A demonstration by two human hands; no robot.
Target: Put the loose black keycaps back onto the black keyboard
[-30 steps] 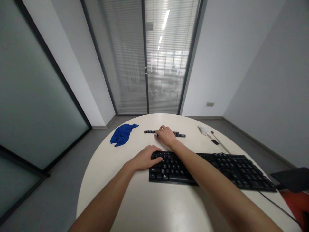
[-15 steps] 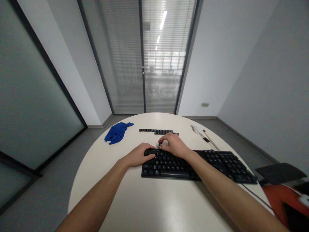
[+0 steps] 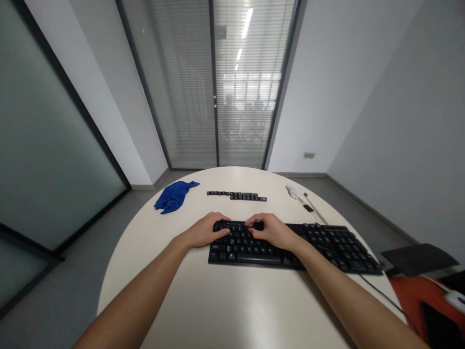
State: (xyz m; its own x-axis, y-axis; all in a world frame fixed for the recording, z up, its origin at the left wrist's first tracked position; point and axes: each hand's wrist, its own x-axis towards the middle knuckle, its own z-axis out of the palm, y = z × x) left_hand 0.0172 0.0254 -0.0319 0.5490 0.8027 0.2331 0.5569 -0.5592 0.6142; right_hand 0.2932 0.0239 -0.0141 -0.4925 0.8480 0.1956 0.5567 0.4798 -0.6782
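A black keyboard (image 3: 258, 259) lies across the table in front of me. My left hand (image 3: 205, 231) is closed on its left end, thumb over the keys and fingers along the back edge. My right hand (image 3: 275, 232) is over the upper rows of keys, its index finger and thumb curled towards each other in a pinch. Whatever lies between those fingertips is too small and dark to make out. Beyond the keyboard, several loose black keycaps (image 3: 244, 196) lie in a staggered line.
A crumpled blue cloth (image 3: 175, 197) lies at the left of the white round table (image 3: 203, 305). To the back right are a white crumpled piece (image 3: 291, 192), a brush with a dark part (image 3: 307, 208) and a thin stick (image 3: 317, 209). The keyboard's cable (image 3: 381, 293) runs off the right edge.
My right hand has come back from just behind the keyboard, where it pinched a small dark keycap, to above the keys. The left hand stays on the keyboard. The view has shifted slightly.
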